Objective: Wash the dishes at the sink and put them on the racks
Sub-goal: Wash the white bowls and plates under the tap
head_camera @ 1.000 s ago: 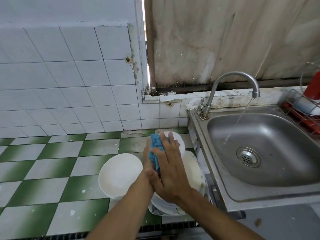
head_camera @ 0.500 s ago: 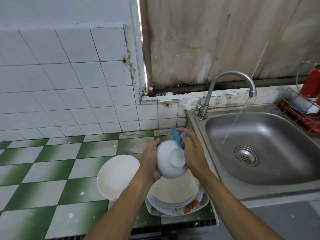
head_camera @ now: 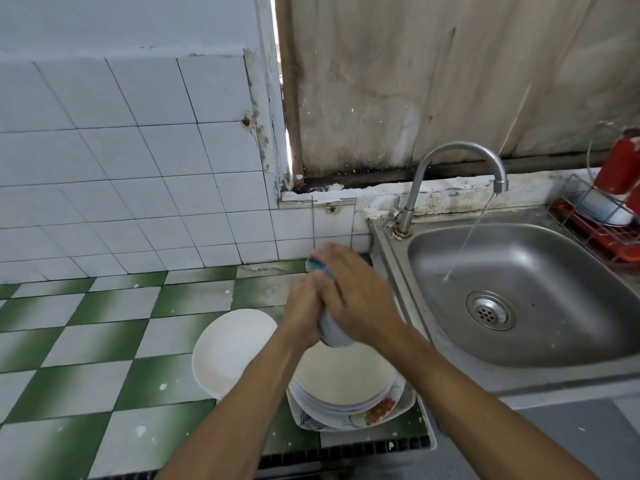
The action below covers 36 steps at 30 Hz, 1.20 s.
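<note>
Step in hand, as judged: scrubbing one small white bowl (head_camera: 334, 336) before its rinse. The bowl is held in the air just left of the sink (head_camera: 433, 271), not over it, above a stack of plates (head_camera: 343, 386) that stands on the tiled counter (head_camera: 104, 341) beside the sink's left edge. The left hand (head_camera: 303, 315) has its fingers curled round the bowl's near side. The right hand (head_camera: 360, 299) lies over the bowl's other side, fingers bent and clamped on a blue cloth (head_camera: 317, 265), of which only a corner shows past the fingertips. Both hands are blurred; exact finger placement under the cloth cannot be told.

Further left of the sink than the stack, a single white plate (head_camera: 232, 348) lies flat. The lowest plate of the stack carries reddish food residue (head_camera: 381, 408). The tap (head_camera: 450, 157) at the sink's back left corner is running, a thin stream (head_camera: 467, 237) falling into the sink. A wire rack (head_camera: 588, 233) at the sink's right side holds a pale dish (head_camera: 606, 216) and a red item (head_camera: 620, 168).

Recommendations: the holding hand should grip firm and turn the bowl in stages so the cloth covers rim, inside and foot; a wet glazed bowl is likely slippery, and a drop here would land on the stack. Working over the sink would be safer and put the stream in reach for rinsing
</note>
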Tool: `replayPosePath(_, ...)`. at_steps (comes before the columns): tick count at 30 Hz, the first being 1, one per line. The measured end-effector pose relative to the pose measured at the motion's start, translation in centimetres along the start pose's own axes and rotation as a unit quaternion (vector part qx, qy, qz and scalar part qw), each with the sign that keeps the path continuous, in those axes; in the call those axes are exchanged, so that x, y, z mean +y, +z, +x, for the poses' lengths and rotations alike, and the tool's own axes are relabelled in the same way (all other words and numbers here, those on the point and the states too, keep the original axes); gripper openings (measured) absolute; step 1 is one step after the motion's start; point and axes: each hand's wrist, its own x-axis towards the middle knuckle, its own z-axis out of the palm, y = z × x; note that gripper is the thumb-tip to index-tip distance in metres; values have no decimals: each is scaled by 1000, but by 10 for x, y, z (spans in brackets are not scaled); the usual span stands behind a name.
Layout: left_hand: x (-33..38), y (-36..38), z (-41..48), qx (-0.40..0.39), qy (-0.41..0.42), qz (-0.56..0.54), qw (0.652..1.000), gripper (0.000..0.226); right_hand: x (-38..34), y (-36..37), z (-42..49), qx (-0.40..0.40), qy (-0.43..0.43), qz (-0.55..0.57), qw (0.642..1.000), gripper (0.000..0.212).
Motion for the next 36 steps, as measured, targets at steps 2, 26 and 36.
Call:
replayPosePath(2, 11, 1, -4, 11, 25, 122, 992, 26, 7, -16, 15, -22, 118, 94, 988, 46)
replayPosePath(26, -47, 14, 19, -73, 243, 340, 906, 60, 42, -28, -15, 176, 522, 578, 603, 70)
replayPosePath(36, -68, 121, 5, -154, 281, 429, 844, 98, 114, -120, -71, 228, 515, 441, 699, 58)
